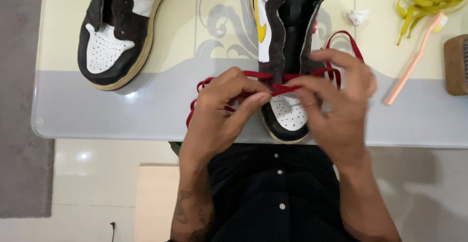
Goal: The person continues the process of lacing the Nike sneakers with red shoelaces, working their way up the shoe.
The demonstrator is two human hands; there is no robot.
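Observation:
A dark brown and white high-top shoe (285, 32) with a yellow side mark stands on the table, its white perforated toe (290, 115) at the near edge. A red lace (282, 87) runs across its lowest eyelets. My left hand (222, 108) pinches the lace's left part, with loops of it trailing under the fingers. My right hand (336, 98) pinches the lace just right of the toe, and a red loop (347, 39) arcs behind it.
A second matching shoe (122, 32) with a red mark lies at the far left. Yellow laces (429, 0), a pink toothbrush (412, 64), a brown brush (457, 64) and a crumpled paper bit (357, 17) sit at the right. The glass table edge (146, 137) runs in front of me.

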